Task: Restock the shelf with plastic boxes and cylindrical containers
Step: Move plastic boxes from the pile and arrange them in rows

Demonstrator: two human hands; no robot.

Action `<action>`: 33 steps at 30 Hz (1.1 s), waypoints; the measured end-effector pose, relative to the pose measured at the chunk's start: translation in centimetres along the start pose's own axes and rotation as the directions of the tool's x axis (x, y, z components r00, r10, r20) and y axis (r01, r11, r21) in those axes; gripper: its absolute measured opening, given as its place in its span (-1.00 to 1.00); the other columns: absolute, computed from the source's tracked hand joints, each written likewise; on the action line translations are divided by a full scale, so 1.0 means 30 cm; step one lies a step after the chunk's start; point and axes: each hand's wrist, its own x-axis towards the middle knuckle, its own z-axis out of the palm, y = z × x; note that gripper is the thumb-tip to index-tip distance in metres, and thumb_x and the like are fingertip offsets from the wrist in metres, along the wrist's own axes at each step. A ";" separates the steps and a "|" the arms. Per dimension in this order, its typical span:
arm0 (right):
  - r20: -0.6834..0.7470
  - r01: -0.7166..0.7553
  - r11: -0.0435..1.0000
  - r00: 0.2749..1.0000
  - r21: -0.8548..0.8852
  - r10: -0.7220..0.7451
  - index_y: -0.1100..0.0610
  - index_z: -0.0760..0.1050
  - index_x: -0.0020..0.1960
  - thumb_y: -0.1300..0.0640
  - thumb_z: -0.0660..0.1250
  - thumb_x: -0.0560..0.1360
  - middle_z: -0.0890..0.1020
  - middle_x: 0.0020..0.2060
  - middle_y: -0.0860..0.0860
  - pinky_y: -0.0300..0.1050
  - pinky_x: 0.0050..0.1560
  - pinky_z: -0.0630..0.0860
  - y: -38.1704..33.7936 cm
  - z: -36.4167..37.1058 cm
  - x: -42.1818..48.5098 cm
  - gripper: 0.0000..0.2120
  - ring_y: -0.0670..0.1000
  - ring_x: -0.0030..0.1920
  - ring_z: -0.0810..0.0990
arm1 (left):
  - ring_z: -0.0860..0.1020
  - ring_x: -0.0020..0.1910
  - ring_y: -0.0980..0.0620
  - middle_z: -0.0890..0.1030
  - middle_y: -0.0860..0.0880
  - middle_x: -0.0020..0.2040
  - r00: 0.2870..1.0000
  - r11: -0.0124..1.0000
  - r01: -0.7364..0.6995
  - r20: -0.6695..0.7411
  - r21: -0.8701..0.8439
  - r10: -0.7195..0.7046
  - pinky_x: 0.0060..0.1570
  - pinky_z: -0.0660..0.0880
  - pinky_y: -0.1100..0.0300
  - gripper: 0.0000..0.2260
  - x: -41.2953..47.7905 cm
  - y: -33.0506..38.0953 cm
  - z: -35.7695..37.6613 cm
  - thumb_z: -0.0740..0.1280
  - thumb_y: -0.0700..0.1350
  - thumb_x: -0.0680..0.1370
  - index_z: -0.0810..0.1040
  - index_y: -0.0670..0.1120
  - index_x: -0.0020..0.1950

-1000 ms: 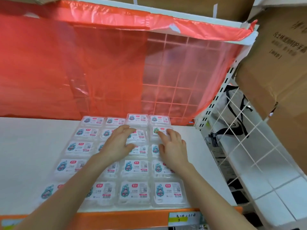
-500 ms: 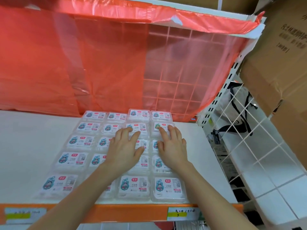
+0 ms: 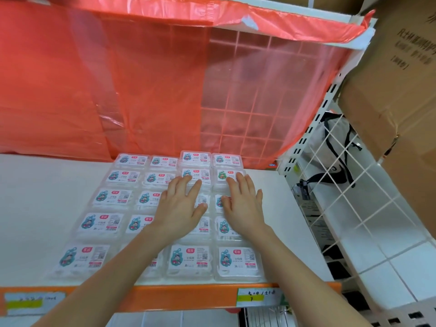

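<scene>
Pressing flat a grid of plastic boxes [image 3: 101,224] on the white shelf [image 3: 35,208]: the left hand [image 3: 180,208] and right hand [image 3: 244,208] are laid open, fingers straight and slightly spread, on the two right columns toward the far rows; nothing is gripped. A squaring-up step is judged to be in hand. No cylindrical containers are seen, so fetching them is probably called for next. The boxes are clear, glossy, round-cornered rectangles with paper labels; thin translucent red film [image 3: 118,79] is hung behind.
</scene>
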 end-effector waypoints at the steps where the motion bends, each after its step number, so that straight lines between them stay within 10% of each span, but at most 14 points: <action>1: 0.005 0.004 1.000 1.000 0.003 -0.004 0.04 0.05 0.49 0.02 0.04 0.59 -0.03 0.52 0.00 0.22 0.42 -0.11 0.000 0.000 0.000 -0.51 0.02 0.50 -0.15 | -0.09 0.47 -0.02 -0.01 -0.02 0.51 1.000 1.000 -0.001 0.002 0.001 0.001 0.39 0.05 0.02 -0.46 0.001 -0.001 -0.002 0.06 0.14 0.59 0.01 -0.01 0.52; 17: 0.018 0.034 0.999 0.999 -0.026 -0.033 0.01 0.06 0.49 0.00 0.04 0.60 0.00 0.52 0.01 0.20 0.42 -0.08 -0.039 -0.043 0.008 -0.52 0.05 0.50 -0.12 | 0.05 0.45 -0.02 0.12 -0.06 0.48 0.999 1.000 0.007 -0.044 -0.025 -0.008 0.36 0.10 0.07 -0.48 -0.020 -0.048 -0.073 0.12 0.11 0.58 0.13 -0.01 0.49; 33: 0.149 0.539 0.842 0.834 -0.012 -0.532 0.02 0.09 0.47 -0.07 0.06 0.58 0.11 0.47 0.05 0.17 0.39 -0.02 -0.681 0.118 -0.013 -0.51 0.09 0.47 0.00 | 0.27 0.37 -0.08 0.32 -0.10 0.40 0.880 0.878 0.465 -0.165 0.113 -0.445 0.22 0.30 0.05 -0.28 -0.435 -0.458 -0.299 -0.19 0.27 0.41 0.27 -0.05 0.44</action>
